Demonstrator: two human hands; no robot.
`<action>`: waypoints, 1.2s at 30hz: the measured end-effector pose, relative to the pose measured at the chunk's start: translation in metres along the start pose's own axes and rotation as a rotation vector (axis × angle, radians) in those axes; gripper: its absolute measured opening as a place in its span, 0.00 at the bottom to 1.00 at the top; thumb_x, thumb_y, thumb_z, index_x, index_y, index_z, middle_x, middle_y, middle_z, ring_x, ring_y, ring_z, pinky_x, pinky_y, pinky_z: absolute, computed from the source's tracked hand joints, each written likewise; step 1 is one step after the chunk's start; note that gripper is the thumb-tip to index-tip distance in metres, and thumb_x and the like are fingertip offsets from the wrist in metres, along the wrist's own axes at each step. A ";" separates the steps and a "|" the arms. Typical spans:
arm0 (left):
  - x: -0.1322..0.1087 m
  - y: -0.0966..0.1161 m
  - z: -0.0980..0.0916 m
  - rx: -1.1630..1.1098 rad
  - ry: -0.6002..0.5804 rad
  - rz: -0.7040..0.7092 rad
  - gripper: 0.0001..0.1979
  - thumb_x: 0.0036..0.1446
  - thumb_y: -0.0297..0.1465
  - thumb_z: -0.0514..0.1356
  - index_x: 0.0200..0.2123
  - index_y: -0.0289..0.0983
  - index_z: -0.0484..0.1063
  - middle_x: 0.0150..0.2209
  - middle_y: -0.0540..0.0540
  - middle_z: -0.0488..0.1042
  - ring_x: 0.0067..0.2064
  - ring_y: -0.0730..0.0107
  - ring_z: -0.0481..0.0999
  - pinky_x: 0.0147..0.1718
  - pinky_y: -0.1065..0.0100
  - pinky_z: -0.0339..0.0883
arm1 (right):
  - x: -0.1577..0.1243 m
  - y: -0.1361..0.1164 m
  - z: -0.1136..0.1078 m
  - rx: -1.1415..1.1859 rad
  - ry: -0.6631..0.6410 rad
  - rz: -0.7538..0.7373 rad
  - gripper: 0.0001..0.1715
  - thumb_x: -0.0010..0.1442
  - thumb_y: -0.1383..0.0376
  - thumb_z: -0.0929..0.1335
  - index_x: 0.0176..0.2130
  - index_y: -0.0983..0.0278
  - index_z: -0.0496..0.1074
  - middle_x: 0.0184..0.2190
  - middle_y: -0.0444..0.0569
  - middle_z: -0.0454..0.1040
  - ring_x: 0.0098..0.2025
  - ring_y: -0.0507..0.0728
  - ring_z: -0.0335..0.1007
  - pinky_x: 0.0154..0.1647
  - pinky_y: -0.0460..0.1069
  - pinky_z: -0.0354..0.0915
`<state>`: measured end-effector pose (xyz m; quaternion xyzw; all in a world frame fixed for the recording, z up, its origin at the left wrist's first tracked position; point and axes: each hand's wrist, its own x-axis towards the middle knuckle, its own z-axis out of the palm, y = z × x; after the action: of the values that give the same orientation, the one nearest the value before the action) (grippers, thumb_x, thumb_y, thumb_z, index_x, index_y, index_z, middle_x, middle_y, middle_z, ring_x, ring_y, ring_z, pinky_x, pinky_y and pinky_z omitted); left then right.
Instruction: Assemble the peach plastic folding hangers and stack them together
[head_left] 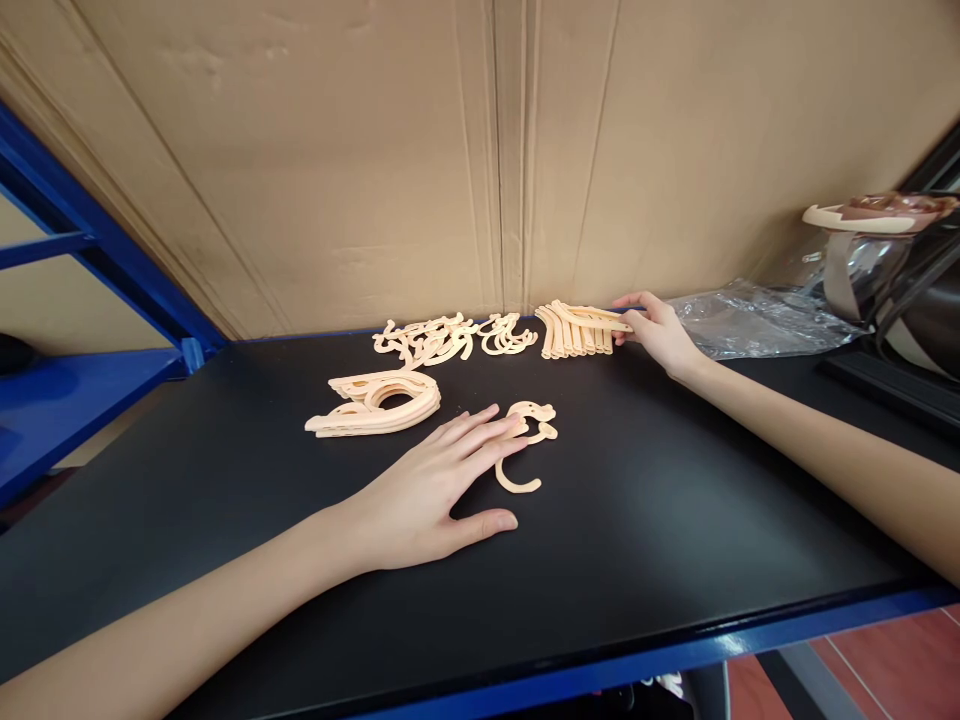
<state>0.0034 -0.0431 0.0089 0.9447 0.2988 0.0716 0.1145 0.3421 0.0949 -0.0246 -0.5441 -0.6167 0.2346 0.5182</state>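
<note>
My left hand (439, 490) lies spread on the black tabletop, its fingertips over a cream plastic hanger hook (519, 487) and a few smaller curved pieces (534, 411). Part of these is hidden under the fingers. At the back right, my right hand (656, 335) pinches the end of a long cream hanger arm (589, 317). That arm rests slantwise across a row of similar hanger arms (574, 342). Left of my left hand sits a stack of folded hangers (375, 402). Behind it are a pile of loose curved parts (427, 340) and a cluster of hooks (510, 335).
A cardboard wall (337, 180) stands along the back of the black tabletop (675, 500). Crumpled clear plastic bags (765, 318) lie at the right, near a dark object. A blue metal frame (142, 270) rises at the left.
</note>
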 end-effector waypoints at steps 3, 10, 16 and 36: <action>0.000 -0.001 0.001 -0.001 0.000 0.003 0.32 0.64 0.47 0.52 0.67 0.45 0.49 0.68 0.49 0.51 0.70 0.58 0.45 0.67 0.51 0.44 | 0.000 0.000 0.000 0.001 0.014 -0.001 0.08 0.53 0.67 0.64 0.37 0.59 0.65 0.22 0.43 0.69 0.25 0.57 0.71 0.36 0.57 0.74; 0.000 -0.001 0.000 0.016 -0.014 -0.003 0.32 0.65 0.47 0.52 0.67 0.44 0.48 0.69 0.49 0.51 0.70 0.61 0.43 0.68 0.52 0.41 | -0.007 -0.023 -0.002 0.014 0.061 -0.059 0.09 0.60 0.63 0.61 0.39 0.62 0.67 0.30 0.47 0.71 0.31 0.55 0.73 0.41 0.55 0.73; 0.000 0.000 0.000 0.042 0.012 0.005 0.33 0.64 0.47 0.53 0.67 0.44 0.47 0.69 0.47 0.51 0.70 0.57 0.43 0.67 0.46 0.36 | -0.043 -0.058 0.010 -0.166 -0.169 -0.279 0.15 0.64 0.60 0.61 0.45 0.61 0.72 0.34 0.48 0.76 0.33 0.55 0.73 0.40 0.52 0.71; 0.002 -0.002 0.005 0.144 0.234 -0.183 0.22 0.68 0.42 0.47 0.61 0.40 0.62 0.62 0.43 0.64 0.64 0.57 0.60 0.63 0.48 0.52 | -0.055 -0.047 0.021 -0.449 -0.567 -0.572 0.21 0.67 0.60 0.59 0.56 0.57 0.67 0.52 0.50 0.73 0.52 0.60 0.70 0.54 0.57 0.66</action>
<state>0.0045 -0.0410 0.0040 0.9045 0.3994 0.1486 0.0170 0.2959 0.0362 -0.0132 -0.3650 -0.8951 0.0825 0.2423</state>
